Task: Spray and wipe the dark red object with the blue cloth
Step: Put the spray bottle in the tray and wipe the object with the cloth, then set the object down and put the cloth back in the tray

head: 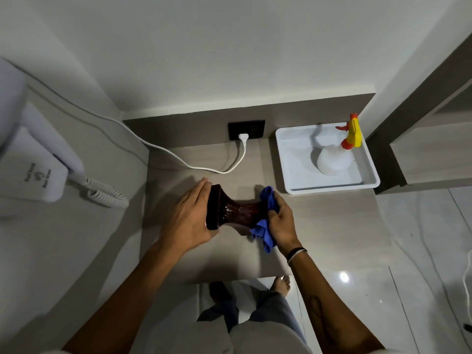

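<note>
The dark red object (pixel 233 211) is an hourglass-shaped piece lying sideways above the grey counter (pixel 332 226). My left hand (pixel 190 215) presses flat against its wide left end and holds it up. My right hand (pixel 282 221) grips the blue cloth (pixel 265 227), which is bunched around the object's right end and hides that end. A white spray bottle (pixel 334 159) with a yellow and orange trigger head stands in a white tray (pixel 286 162) at the back right, away from both hands.
A white cable (pixel 178 157) runs from a wall socket (pixel 246 130) across the back of the counter. A wall-mounted hair dryer (pixel 38 162) with a coiled cord hangs on the left. The counter's front edge lies just before my feet; glossy floor tiles extend to the right.
</note>
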Demonstrator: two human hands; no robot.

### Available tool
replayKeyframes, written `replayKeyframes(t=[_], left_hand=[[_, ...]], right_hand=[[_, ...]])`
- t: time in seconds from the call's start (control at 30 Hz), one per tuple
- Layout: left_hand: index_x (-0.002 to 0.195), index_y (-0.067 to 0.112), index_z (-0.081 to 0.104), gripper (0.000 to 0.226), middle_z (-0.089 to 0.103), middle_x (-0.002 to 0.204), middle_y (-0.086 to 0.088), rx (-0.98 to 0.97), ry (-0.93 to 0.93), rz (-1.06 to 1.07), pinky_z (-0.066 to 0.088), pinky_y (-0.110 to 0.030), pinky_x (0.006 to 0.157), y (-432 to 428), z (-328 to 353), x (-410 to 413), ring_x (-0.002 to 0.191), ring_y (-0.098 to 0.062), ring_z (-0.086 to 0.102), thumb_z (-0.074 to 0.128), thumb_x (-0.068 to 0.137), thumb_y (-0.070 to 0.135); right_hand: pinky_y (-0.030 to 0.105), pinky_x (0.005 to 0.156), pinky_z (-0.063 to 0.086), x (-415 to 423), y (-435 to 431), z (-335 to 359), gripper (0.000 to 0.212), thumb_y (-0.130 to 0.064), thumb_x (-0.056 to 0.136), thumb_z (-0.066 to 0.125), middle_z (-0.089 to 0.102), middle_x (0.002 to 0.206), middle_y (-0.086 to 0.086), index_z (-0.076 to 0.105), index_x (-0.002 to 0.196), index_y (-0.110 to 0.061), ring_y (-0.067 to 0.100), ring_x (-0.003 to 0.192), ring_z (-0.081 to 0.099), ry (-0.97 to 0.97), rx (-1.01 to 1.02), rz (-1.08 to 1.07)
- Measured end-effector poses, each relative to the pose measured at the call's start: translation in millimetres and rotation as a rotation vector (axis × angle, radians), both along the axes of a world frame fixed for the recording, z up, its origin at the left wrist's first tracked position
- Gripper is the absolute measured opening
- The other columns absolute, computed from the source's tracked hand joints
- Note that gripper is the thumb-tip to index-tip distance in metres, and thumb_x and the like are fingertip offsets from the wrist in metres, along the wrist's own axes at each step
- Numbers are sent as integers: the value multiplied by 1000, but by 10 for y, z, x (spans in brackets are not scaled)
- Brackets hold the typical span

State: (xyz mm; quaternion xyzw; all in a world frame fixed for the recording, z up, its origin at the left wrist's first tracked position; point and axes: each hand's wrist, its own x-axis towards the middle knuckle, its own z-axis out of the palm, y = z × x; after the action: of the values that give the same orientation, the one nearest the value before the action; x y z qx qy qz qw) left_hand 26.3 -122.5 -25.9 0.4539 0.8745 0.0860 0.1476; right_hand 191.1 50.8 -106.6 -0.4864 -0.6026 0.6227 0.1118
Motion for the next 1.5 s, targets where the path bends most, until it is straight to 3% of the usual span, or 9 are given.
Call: replayKeyframes(t=[0.1,0.2,0.4,0.67,0.83,0.97,1.1,1.23,1.5], left_hand=[[158,11,40,117,56,149,-15,95,-25,49,47,-46,111,9,-28,52,134,-38,56,98,58,33],[140,13,48,101,65,130,-15,204,3,55,49,-40,101,40,-86,130,116,-38,63,94,52,29],[148,3,51,113,62,138,-19,158,-19,86,50,-45,106,-52,-100,119,125,-40,59,101,50,28],[140,4,58,95,66,131,-17,191,-26,120,46,-41,106,72,-41,234,119,-38,62,94,53,21],[147,1,52,111,62,136,-20,131,-35,157,52,-49,104,-12,-11,242,122,-43,60,100,49,26],[142,4,54,103,65,132,-19,162,-27,122,52,-45,103,119,30,289,117,-42,62,94,50,27],[141,3,57,98,65,131,-18,153,-17,111,52,-49,102,113,74,208,117,-41,60,91,53,31],[149,8,52,112,61,136,-17,30,63,25,52,-51,103,90,127,131,123,-40,57,98,50,32],[146,9,55,117,61,131,-15,15,140,-66,49,-55,111,448,108,340,119,-40,60,100,42,37]], right_hand=[[3,122,30,47,-264,192,78,19,97,42,31,175,16,28,170,-5,12,155,45,-2,400,160],[30,112,58,-4,-742,371,79,0,103,39,37,173,14,18,174,-26,20,139,63,205,426,428],[47,140,17,201,-506,-54,108,14,94,58,-27,179,6,-9,173,-15,32,170,-15,-248,717,677],[36,140,11,-15,-1007,310,95,-3,93,38,-9,185,3,-5,175,-24,24,172,-1,243,513,586],[50,139,15,260,-455,43,92,12,98,48,-15,182,6,2,173,-15,26,171,-9,-151,484,554],[47,118,55,-1,-732,328,77,-3,106,44,20,179,14,19,174,-30,31,149,56,103,425,465],[40,140,13,-60,-834,224,94,0,96,45,-8,184,3,-2,175,-19,26,172,5,185,546,568],[49,138,21,325,-269,-20,87,13,97,58,12,182,14,18,172,-5,33,170,14,-159,485,654],[-8,102,37,442,630,343,82,22,89,45,40,162,0,37,167,-3,-8,115,54,-67,626,373]])
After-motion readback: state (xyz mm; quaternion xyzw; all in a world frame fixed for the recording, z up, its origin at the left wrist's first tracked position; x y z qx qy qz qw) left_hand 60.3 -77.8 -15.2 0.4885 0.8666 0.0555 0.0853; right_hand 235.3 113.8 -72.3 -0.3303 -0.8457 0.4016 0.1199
